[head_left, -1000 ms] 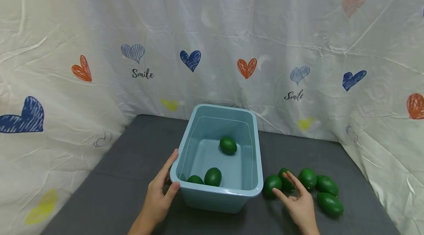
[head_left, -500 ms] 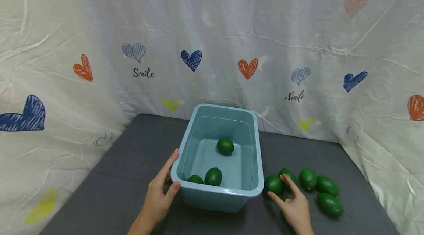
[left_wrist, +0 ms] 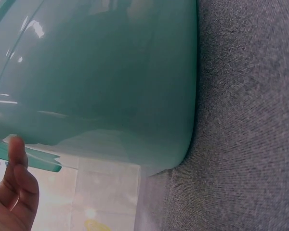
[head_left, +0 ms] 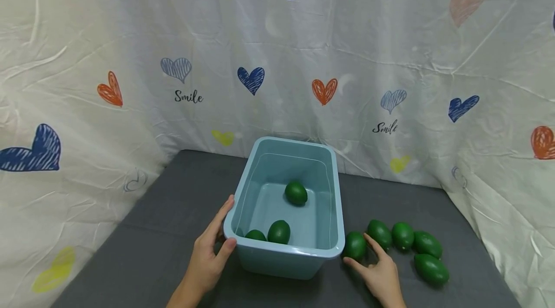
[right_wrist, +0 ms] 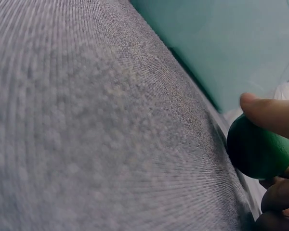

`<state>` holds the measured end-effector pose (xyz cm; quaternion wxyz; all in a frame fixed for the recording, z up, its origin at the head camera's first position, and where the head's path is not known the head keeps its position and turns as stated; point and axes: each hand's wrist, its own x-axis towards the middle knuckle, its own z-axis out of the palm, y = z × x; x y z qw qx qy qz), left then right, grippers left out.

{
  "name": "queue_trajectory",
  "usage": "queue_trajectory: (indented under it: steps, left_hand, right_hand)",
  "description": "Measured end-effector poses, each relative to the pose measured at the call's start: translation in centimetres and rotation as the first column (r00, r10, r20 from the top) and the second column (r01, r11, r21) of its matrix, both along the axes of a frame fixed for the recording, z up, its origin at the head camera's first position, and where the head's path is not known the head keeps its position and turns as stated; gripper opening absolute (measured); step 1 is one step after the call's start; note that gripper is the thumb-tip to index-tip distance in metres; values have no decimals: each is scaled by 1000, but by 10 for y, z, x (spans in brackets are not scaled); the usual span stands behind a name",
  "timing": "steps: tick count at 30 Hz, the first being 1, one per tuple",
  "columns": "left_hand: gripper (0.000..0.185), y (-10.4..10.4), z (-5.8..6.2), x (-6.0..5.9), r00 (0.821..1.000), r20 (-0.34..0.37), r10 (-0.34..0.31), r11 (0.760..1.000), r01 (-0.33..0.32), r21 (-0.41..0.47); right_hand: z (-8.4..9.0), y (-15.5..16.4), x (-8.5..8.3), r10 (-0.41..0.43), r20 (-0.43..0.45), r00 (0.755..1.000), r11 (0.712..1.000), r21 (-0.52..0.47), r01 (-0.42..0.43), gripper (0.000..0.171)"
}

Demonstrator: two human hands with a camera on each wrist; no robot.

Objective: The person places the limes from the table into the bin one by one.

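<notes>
A light blue plastic bin (head_left: 286,262) stands on the dark cloth. At its near left corner my left hand (head_left: 204,255) grips the rim, thumb on the front and fingers along the side. The left wrist view shows fingers (left_wrist: 18,159) curled up by the lip. My right hand (head_left: 379,274) pinches a green lime (head_left: 354,246) beside the bin's near right corner. In the right wrist view the thumb (right_wrist: 269,113) lies over that lime, with curled fingers (right_wrist: 282,195) below. Inside the bin are three limes, one farther back (head_left: 296,193) and two near the front wall.
Several more limes (head_left: 402,235) lie in a loose cluster right of my right hand. The dark grey cloth (head_left: 173,221) covers the table on both sides of the bin. Behind hangs a white curtain (head_left: 282,33) printed with hearts.
My right hand has moved left and closed its thumb and fingers round the leftmost lime. The lime at the back of the bin has rolled slightly left. My left hand stays at the rim.
</notes>
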<state>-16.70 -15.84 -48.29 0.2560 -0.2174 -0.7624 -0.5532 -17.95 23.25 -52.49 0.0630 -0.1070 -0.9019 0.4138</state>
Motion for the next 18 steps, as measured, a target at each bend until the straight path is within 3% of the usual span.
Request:
queue_trajectory:
  steps: [13, 18]
  left_hand:
    - [78, -3, -1, -1, 998, 63, 1, 999, 2, -40]
    - [77, -3, -3, -1, 998, 55, 0, 999, 2, -41]
  right_hand:
    - [-1, 0, -3, 28, 34, 999, 999, 33, -29, 95]
    - [-1, 0, -2, 33, 32, 999, 999, 23, -34, 95]
